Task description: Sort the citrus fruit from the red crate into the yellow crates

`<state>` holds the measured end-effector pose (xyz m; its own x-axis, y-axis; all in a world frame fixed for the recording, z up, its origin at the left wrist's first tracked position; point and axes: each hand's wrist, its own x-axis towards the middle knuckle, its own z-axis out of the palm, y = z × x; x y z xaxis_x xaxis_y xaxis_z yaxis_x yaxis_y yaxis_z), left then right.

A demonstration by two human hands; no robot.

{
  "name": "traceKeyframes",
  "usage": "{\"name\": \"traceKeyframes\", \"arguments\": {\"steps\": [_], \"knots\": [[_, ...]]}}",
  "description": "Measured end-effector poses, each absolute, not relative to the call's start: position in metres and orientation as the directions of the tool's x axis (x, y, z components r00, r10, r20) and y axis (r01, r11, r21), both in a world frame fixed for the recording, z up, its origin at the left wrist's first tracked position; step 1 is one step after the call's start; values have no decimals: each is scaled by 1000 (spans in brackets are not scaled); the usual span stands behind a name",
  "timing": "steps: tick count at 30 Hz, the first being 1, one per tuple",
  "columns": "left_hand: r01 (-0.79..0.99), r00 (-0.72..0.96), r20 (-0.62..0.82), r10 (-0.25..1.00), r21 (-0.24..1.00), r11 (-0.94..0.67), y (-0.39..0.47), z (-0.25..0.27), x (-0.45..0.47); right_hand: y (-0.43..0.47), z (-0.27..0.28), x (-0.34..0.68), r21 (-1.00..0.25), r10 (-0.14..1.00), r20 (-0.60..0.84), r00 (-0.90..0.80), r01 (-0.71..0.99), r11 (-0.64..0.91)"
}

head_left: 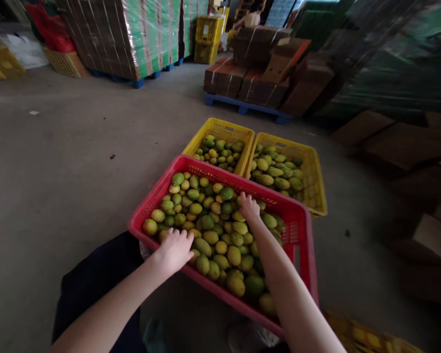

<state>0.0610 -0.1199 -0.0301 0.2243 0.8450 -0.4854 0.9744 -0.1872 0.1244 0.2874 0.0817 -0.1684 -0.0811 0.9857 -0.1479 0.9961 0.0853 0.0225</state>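
A red plastic crate [308, 245] full of green and yellow lemons [210, 238] is tilted in front of me. My left hand [175, 249] lies over the crate's near left side, its fingers spread on the fruit and nothing visibly held. Towards the far side, my right hand [249, 207] reaches in with its fingers curled down around a lemon, mostly hidden beneath them. The fruit leaves part of the crate's right end bare. Two yellow crates [318, 184] of similar lemons stand just beyond the red one.
Strapped cartons [259, 90] sit on a blue pallet [242, 105] ahead. Wrapped stacks [147, 39] and yellow crates [208, 39] stand farther back. Cardboard boxes [400, 147] lie at the right. Another yellow crate [363, 338] shows at the bottom right. A person [252, 19] is in the background.
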Motion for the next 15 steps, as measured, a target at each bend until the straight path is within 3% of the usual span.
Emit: {"name": "traceKeyframes", "arguments": {"steps": [4,6,7,9,11,13,15], "knots": [[961,271,-453,849,173,-214,-121,-28,51,64,-144,293,-43,990,-131,-47,998,42],[962,266,-438,859,174,-209,-122,-27,44,53,-124,299,-201,995,-95,43,978,-62],[967,250,-431,867,162,-198,-122,-26,40,47,-112,301,-355,991,-79,111,926,-132],[977,210,-421,882,132,-169,-123,-23,34,33,-80,306,-744,969,-106,223,629,-227],[978,204,-410,889,124,-167,-123,-22,28,15,-42,311,-964,973,-168,160,178,-196],[970,237,-403,884,143,-195,-122,-24,25,-8,-3,316,-979,984,-166,58,-133,-157],[961,271,-412,870,167,-220,-121,-31,25,-36,29,321,-940,974,-226,11,-266,-215]]}}
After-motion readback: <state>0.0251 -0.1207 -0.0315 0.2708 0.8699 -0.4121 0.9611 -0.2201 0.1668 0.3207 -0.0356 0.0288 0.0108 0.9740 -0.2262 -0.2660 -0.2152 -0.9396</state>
